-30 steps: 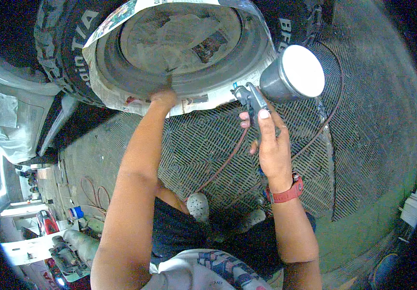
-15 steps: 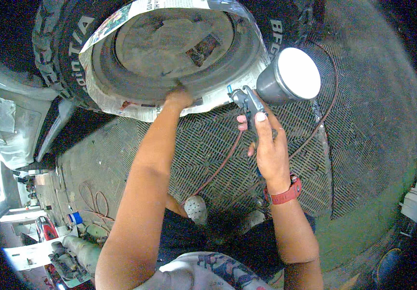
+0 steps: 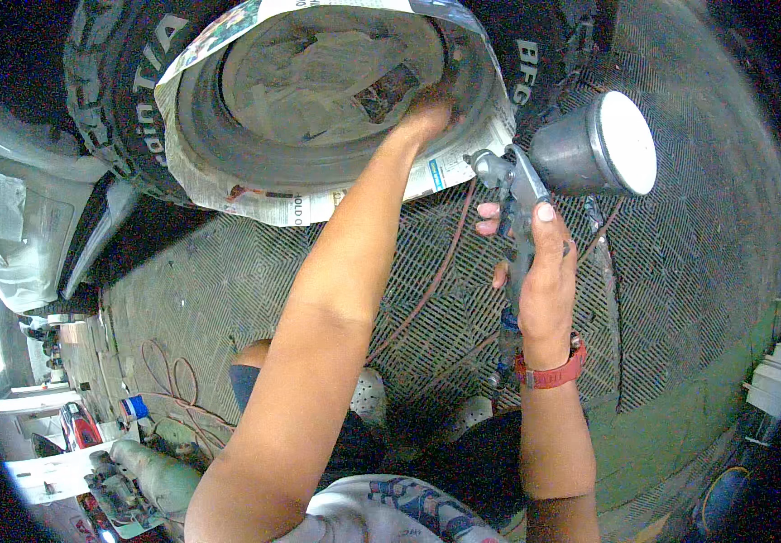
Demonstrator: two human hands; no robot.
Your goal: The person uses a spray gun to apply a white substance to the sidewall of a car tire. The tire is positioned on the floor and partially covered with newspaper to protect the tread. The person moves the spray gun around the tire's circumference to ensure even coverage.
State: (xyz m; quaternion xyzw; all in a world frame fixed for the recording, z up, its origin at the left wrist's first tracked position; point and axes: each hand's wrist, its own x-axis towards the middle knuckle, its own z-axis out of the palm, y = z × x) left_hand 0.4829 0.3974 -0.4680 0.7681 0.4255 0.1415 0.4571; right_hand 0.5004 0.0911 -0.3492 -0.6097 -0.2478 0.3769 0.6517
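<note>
Grips a spray gun [image 3: 524, 213] in the right hand [image 3: 544, 262], closed around the handle, laying the thumb up the back and showing fingertips [image 3: 488, 210] past the left side. Holds the gun beside the paper [image 3: 273, 206], near its lower right edge, turning the nozzle [image 3: 478, 161] leftward. Carries on the gun, to the right of its head, a grey cup [image 3: 571, 154] with a round white top [image 3: 627, 145], tilted rather than upright. Wears a red watch [image 3: 551, 366] on the right wrist.

Reaches across the paper with the left arm, placing the left hand [image 3: 431, 118] over the lower right part of the wheel [image 3: 227, 154], near a dark patch [image 3: 386, 93]. Cannot tell through blur and shade whether spread, pressed together or pinching anything, nor whether touching the metal.

Around the wheel, the paper in a ring, printed and pale; outside that, a black tyre [image 3: 123, 109] with white lettering. Below, a ribbed mat [image 3: 463, 312], crossed by a reddish hose [image 3: 440, 276]; near the lower edge, pale perforated shoes [image 3: 370, 394]. At left, a grey car part [image 3: 23, 217]; farther down, a coiled hose [image 3: 173, 371], a blue can [image 3: 134, 408] and a green tank [image 3: 157, 475].
</note>
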